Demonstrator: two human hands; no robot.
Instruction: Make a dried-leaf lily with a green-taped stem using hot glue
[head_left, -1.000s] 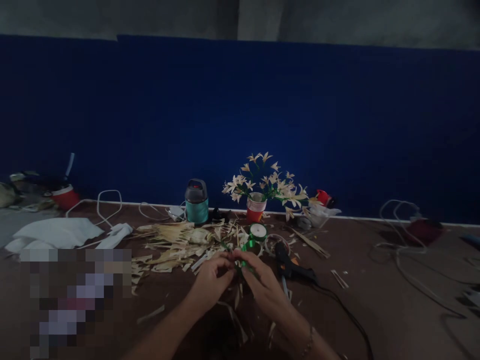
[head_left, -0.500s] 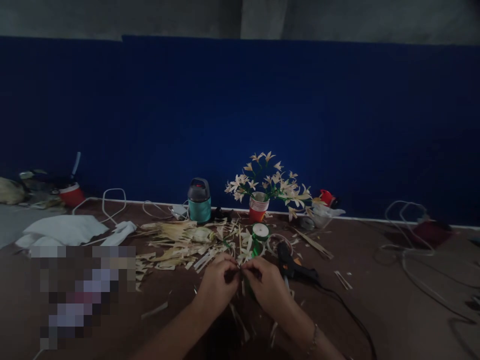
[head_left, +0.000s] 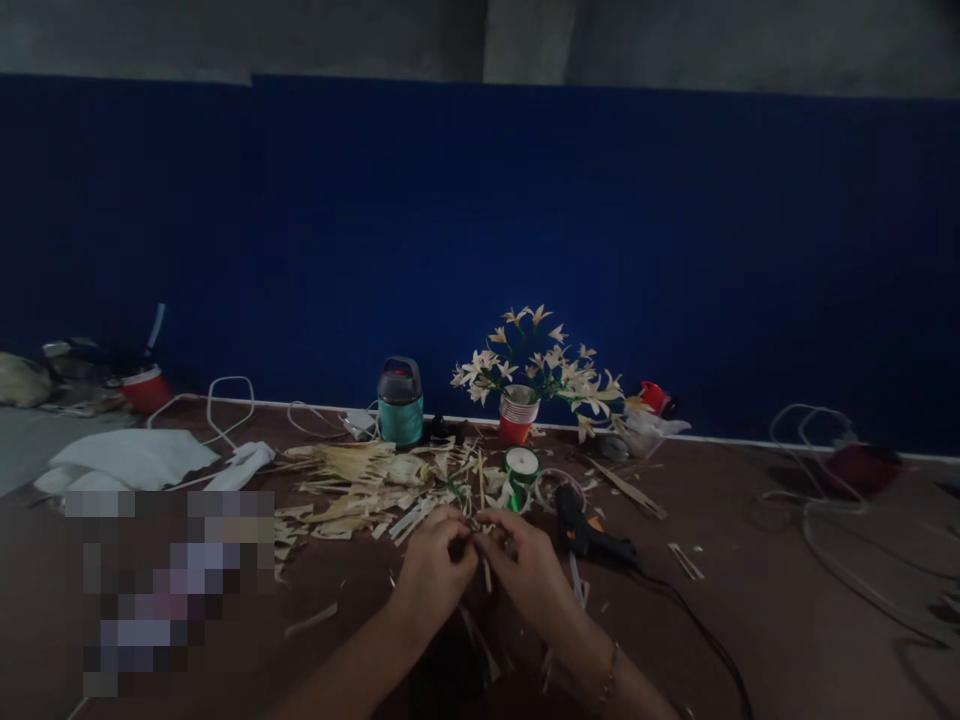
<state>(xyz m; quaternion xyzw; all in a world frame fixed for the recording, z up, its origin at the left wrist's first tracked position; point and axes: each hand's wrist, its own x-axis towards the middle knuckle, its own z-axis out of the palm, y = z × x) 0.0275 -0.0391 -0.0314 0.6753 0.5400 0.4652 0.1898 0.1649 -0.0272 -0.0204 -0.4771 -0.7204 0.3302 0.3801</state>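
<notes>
My left hand [head_left: 433,568] and my right hand [head_left: 527,565] meet fingertip to fingertip low in the middle of the view, both pinched on a small pale strip piece [head_left: 475,527] that I cannot make out well in the dim light. Just beyond them lies a heap of pale dried leaf strips [head_left: 360,485]. A roll of green ribbon [head_left: 520,466] stands behind my right hand. A black glue gun [head_left: 581,530] lies right of my right hand, its cable trailing toward me.
A red paper cup [head_left: 516,418] holds cream paper flowers [head_left: 541,365] by the blue wall. A teal jar with a dark lid [head_left: 400,402] stands left of it. White cloth [head_left: 127,460] and white cables [head_left: 817,500] lie on the brown table [head_left: 750,640].
The green ribbon that showed between my fingers a second ago is no longer visible. My hands have stayed together, shifting only slightly while working the small piece.
</notes>
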